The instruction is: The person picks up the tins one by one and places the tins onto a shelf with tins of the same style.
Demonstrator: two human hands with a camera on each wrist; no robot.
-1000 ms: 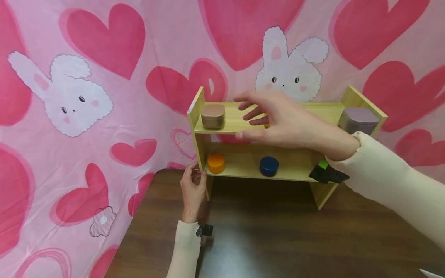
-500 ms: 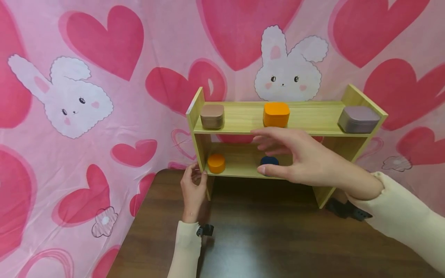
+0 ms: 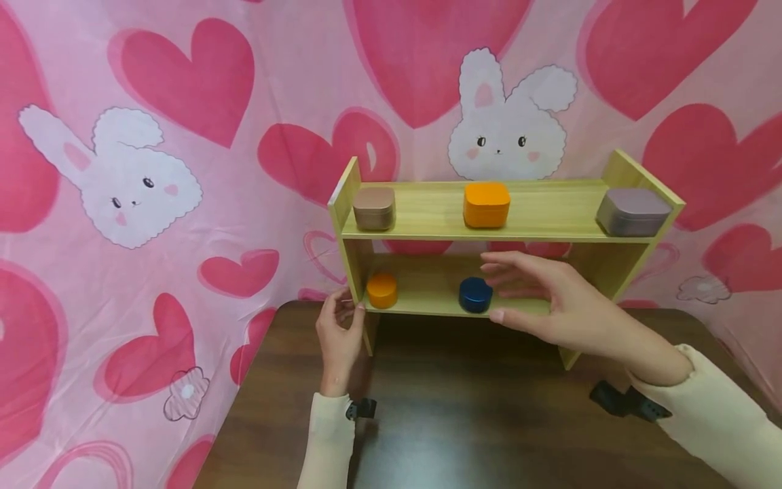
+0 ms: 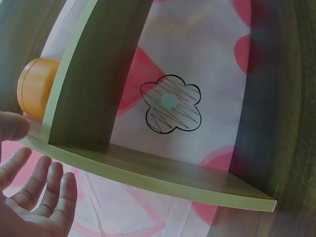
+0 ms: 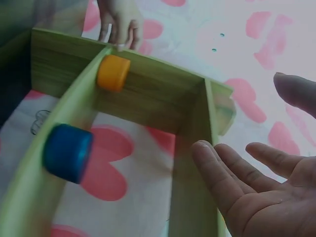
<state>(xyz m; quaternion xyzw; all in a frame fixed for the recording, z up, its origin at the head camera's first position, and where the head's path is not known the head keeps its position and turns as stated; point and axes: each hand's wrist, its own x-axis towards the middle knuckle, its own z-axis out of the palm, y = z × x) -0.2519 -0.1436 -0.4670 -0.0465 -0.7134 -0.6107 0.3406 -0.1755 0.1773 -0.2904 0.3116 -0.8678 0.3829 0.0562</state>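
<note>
My left hand holds the left side panel of a small two-tier wooden shelf. Its thumb lies at the panel's front edge, with loosely curled fingers along the outside. On the lower tier, an orange round tin sits just inside that panel. A dark blue round tin stands near the middle of the same tier. My right hand hovers in front of the lower tier, right of the blue tin, thumb and fingers spread apart and holding nothing. In the right wrist view, the right palm shows bare.
On the upper tier stand a rose-brown box at left, an orange rounded box in the middle and a grey-mauve box at right. The shelf stands on a dark wooden table before a pink heart-patterned cloth.
My right hand has moved down from the upper tier and then rightward, uncovering the orange rounded box and the blue tin. My left hand keeps its place at the shelf's side.
</note>
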